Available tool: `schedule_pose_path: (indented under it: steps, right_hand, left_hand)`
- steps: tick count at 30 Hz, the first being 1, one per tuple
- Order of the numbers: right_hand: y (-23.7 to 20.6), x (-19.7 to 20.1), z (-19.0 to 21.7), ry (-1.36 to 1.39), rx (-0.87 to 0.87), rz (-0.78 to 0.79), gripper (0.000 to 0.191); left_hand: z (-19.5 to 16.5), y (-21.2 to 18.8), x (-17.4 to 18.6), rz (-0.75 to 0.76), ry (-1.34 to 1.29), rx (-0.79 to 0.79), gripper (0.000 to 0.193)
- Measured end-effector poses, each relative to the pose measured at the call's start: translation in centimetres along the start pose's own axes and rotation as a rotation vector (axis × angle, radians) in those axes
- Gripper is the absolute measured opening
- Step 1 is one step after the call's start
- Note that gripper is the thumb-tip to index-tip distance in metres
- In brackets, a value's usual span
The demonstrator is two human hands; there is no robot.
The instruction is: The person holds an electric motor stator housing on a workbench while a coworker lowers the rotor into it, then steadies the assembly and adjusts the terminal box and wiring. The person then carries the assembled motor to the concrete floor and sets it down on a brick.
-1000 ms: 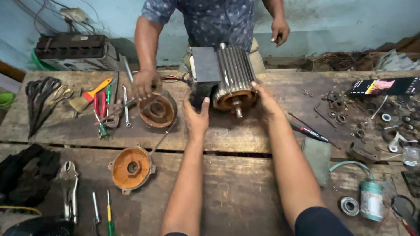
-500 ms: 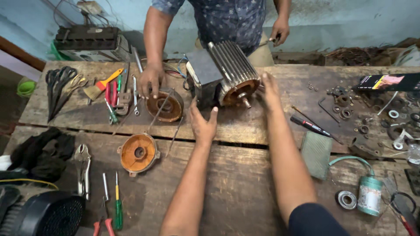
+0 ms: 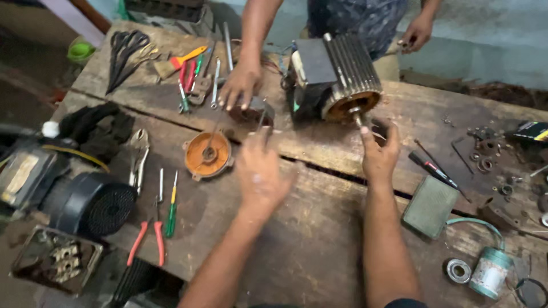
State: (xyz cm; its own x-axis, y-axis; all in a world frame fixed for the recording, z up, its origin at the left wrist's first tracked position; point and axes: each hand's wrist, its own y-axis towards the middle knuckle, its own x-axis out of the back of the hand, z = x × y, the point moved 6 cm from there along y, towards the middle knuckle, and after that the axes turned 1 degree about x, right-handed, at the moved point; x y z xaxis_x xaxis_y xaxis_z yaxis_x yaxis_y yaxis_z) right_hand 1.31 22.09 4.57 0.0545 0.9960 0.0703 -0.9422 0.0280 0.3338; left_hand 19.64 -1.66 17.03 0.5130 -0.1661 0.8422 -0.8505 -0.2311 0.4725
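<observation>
A ribbed grey electric motor (image 3: 342, 68) with an orange end face lies on the wooden bench (image 3: 319, 228), its shaft (image 3: 357, 117) pointing toward me. My right hand (image 3: 379, 151) hovers just below the shaft, fingers apart, one fingertip at the shaft's tip. My left hand (image 3: 260, 174) is blurred, open and holds nothing above the bench between the motor and a round orange end cover (image 3: 208, 154). Another person's hand (image 3: 240, 85) rests on a dark end cover (image 3: 251, 111) left of the motor.
Scissors (image 3: 123, 48), a brush and small tools lie at the back left. Red-handled pliers (image 3: 145, 239), screwdrivers (image 3: 171, 205) and a black fan cover (image 3: 94, 208) sit near left. A green pad (image 3: 431, 205), a tin can (image 3: 488, 271), a bearing (image 3: 456, 270) and loose parts are on the right.
Both my hands have come off the motor and drawn back toward me, the left farther. The view has moved closer. The other person's hand stays on the dark cover.
</observation>
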Motion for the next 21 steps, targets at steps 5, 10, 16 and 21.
schedule_pose_path:
  steps: [5,10,16,21]
  right_hand:
    - [-1.3,-9.6,3.7,0.034,0.034,0.429,0.043]
    - [-4.0,-18.7,2.8,0.001,-0.466,0.629,0.049]
    - [-5.9,-20.5,5.4,-0.049,-0.302,0.637,0.042]
    - [-7.4,-21.1,6.5,-0.011,-0.393,0.678,0.035]
  left_hand:
    - [7.8,-0.8,0.5,0.352,0.091,0.402,0.057]
    - [9.5,-1.9,-2.2,0.309,-0.167,0.466,0.038]
    - [8.7,-2.4,-0.3,0.21,-0.104,0.451,0.038]
    - [11.0,-2.2,5.4,-0.161,0.239,0.321,0.044]
